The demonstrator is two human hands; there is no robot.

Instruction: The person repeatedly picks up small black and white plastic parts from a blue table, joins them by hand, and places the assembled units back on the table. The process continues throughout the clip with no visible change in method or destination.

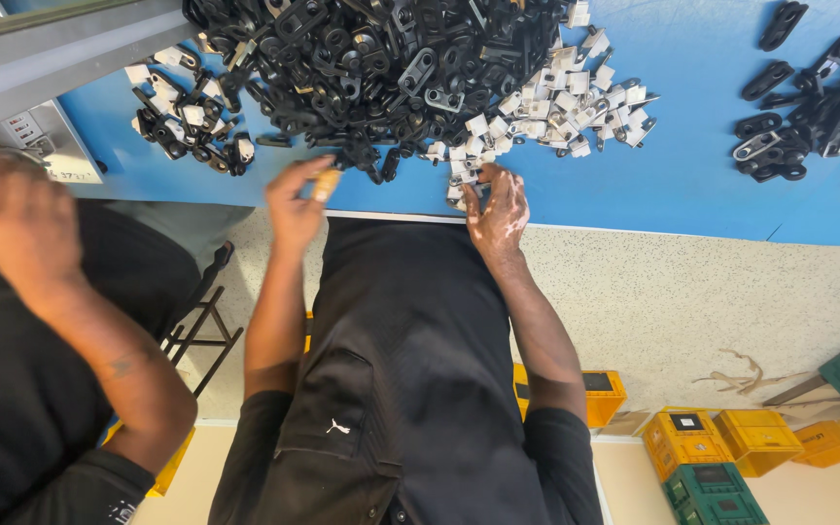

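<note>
Blue table [692,146] — black clips [362,58], hands picking white clips [537,112]

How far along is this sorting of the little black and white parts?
Looks early. A small group of black parts lies apart; the left hand pinches a tan piece, the right hand fingers white clips; the big mixed pile is left.

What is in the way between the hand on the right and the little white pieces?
Nothing visible. The right hand rests on the white pieces at the near edge of the blue table. The black pieces lie farther back. The left hand pinches a small tan piece.
</note>
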